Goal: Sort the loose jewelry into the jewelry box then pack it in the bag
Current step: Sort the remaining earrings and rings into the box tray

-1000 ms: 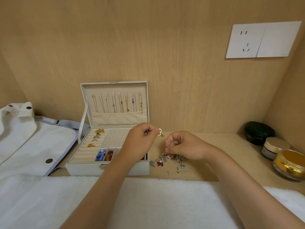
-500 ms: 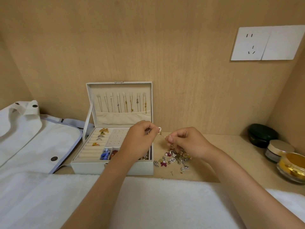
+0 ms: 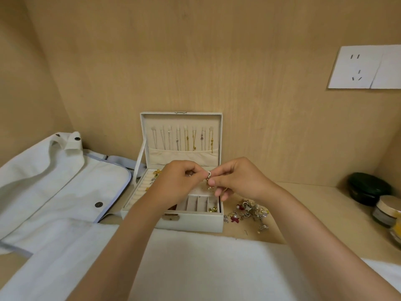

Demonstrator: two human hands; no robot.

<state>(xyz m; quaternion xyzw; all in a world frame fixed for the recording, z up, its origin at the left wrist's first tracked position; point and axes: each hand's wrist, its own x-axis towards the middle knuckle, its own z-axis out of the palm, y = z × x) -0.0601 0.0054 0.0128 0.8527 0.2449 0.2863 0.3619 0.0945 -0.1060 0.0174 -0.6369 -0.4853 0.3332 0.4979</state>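
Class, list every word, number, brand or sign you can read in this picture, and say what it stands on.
No readable text anywhere.
Wall socket: only plug slots, no lettering.
Gold-lidded jar: any label is too blurred to read.
Jewelry box: none.

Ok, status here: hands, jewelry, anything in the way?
Left hand, right hand pinch one small silver piece over open jewelry box. Loose pile beside box. Nothing blocking.

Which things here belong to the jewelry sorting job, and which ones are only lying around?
Job: jewelry box, loose jewelry pile, small silver hoop pinched between left hand and right hand, white bag.
Lying about: dark green jar, gold-lidded jar, yellow jar, white towel, wall socket.
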